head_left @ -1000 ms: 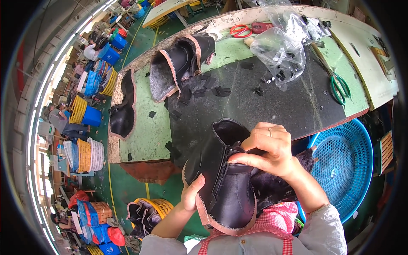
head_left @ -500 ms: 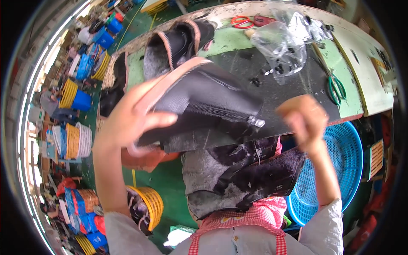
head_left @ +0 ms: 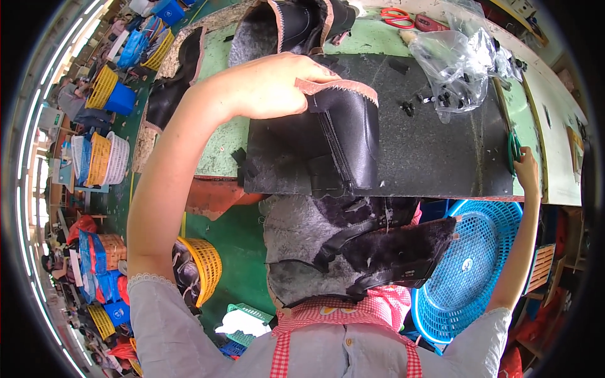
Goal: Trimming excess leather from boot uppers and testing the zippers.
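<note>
My left hand (head_left: 271, 85) pinches the pink-edged top rim of a black boot upper (head_left: 350, 135) with a zip. The upper hangs over the black cutting mat (head_left: 435, 145). My right hand (head_left: 526, 170) is stretched far right to the table's edge. Its fingers are on the green-handled scissors (head_left: 512, 148) lying there. Black fur-lined boot pieces (head_left: 353, 252) are piled on my lap, below the table's front edge.
A clear plastic bag (head_left: 457, 63) with small black parts and red scissors (head_left: 397, 14) lie at the back of the table. More boot uppers (head_left: 283, 25) lie at the far left. A blue basket (head_left: 469, 264) stands at my right, a yellow basket (head_left: 201, 264) at my left.
My left hand has lifted the boot upper from my lap to above the mat and now holds it by the rim. My right hand let go and swung right to the green scissors.
</note>
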A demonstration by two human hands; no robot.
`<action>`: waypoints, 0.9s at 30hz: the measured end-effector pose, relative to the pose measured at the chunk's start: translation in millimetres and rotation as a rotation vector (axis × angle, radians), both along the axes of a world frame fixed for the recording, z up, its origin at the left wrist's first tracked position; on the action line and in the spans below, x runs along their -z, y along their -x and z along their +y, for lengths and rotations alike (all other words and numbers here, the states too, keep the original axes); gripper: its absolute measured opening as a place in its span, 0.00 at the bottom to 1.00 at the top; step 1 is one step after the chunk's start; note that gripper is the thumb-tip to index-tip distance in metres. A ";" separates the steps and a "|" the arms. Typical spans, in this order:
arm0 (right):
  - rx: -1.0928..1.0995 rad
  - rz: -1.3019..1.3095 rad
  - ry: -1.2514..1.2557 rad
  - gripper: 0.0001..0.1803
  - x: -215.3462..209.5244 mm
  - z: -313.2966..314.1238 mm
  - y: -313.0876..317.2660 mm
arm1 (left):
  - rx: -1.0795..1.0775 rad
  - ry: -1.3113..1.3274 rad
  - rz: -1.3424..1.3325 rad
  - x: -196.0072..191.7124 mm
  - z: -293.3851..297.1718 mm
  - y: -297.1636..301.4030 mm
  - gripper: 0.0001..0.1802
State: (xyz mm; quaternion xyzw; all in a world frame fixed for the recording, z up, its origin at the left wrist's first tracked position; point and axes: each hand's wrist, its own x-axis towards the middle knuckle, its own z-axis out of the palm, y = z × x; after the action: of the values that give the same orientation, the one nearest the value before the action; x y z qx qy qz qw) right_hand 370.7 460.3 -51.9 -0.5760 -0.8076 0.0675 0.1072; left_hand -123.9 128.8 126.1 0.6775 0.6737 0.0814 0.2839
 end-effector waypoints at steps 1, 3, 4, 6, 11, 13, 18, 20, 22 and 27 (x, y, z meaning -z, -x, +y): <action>-0.019 -0.025 -0.025 0.18 0.6 5.3 0.8 | 0.014 -0.021 0.026 -1.7 -0.3 -2.1 0.32; 0.085 -0.184 -0.030 0.16 -7.2 7.9 -4.9 | 0.040 -0.007 0.081 -11.0 -1.9 -7.1 0.32; 0.110 -0.184 -0.040 0.16 -15.6 -2.4 -7.3 | 0.056 0.013 0.140 -13.6 -2.1 -8.4 0.32; 0.147 -0.143 -0.010 0.18 -31.5 -27.8 -11.5 | 0.152 -0.056 0.136 -20.5 -5.0 -12.5 0.31; -0.314 0.919 0.489 0.16 -93.1 -162.8 125.5 | 0.271 0.030 0.053 -32.6 1.3 -38.2 0.32; -0.602 1.093 0.530 0.17 -95.7 -190.0 176.6 | 0.249 0.011 0.188 -32.1 2.8 -51.3 0.27; -0.736 1.173 0.529 0.22 -99.0 -229.2 247.2 | 0.185 -0.436 0.430 -14.5 6.2 -48.8 0.30; -0.778 1.176 0.463 0.21 -92.5 -228.7 254.5 | 0.192 -0.557 0.392 -13.7 -3.2 -35.9 0.24; -0.830 1.071 0.348 0.19 -93.8 -225.6 255.2 | 0.242 -0.564 0.312 -12.5 -6.8 -31.0 0.17; -0.672 1.473 1.003 0.11 -106.6 -222.9 258.6 | 0.410 -0.868 0.238 1.9 -15.4 -30.8 0.11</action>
State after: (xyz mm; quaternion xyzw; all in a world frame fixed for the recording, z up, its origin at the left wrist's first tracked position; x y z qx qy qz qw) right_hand 112.1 237.5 54.7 -0.1054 -0.5373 0.7793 0.3046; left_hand -93.1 113.4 124.1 0.8564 0.4582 0.2188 -0.0933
